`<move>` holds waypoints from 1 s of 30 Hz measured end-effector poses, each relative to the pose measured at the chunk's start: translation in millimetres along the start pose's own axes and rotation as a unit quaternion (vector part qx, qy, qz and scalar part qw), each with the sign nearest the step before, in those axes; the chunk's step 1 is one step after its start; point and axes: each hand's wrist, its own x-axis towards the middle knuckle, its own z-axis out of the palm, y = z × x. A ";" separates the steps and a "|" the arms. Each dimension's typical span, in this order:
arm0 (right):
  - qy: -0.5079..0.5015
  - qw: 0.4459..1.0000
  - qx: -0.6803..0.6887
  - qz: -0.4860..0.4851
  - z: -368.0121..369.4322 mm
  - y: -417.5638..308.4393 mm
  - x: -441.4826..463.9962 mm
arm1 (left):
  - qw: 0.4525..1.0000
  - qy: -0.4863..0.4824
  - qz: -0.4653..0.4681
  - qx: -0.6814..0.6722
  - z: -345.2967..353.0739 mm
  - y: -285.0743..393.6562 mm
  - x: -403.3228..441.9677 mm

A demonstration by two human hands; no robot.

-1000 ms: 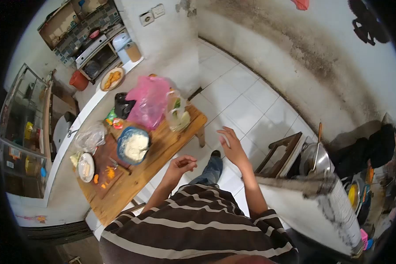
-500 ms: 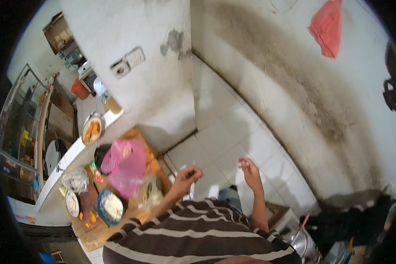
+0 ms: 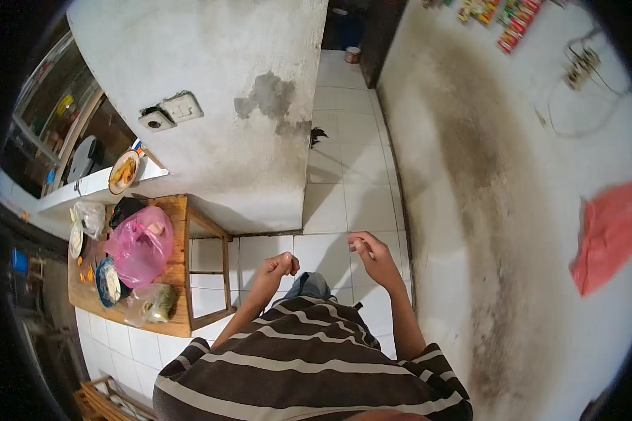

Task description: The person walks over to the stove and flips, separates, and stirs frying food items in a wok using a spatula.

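On the light-brown wooden table, at the left side of the person, several things are gathered. The round dark-blue bowl is set upright, it seems so that the soft white mass is kept inside. Small orange pieces are laid beside the bowl, perhaps to be kept separate. The thin pink plastic bag and the clear plastic bag with something green inside are placed at the table side nearer to the hands; of the loose things, these two are nearest to the left hand. The plate with yellow-brown food is put on the white ledge – probably for saving room on the table.

Both hands are held in the air in front of the body, above the white tiled floor, and neither touches the table. The left hand is raised with its forearm slanted forward; its fingers are curled loosely inward, and whether something small is enclosed cannot be told. The right hand is held apart from it – the wrist is bent inward, the fingers are half bent and partly opened, and nothing is seen gripped by them.
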 end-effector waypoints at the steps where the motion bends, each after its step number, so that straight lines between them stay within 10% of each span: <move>1: -0.022 1.000 0.015 -0.008 -15.0 0.6 27.6 | 1.000 0.018 0.019 -0.007 10.0 0.7 21.4; 20: -0.273 0.958 0.087 0.002 -225.5 105.9 468.0 | 0.992 0.093 0.090 0.010 93.3 81.7 484.1; 30: -0.470 0.878 -0.025 -0.087 -301.0 110.7 740.5 | 0.927 0.362 0.065 -0.072 115.9 105.8 657.9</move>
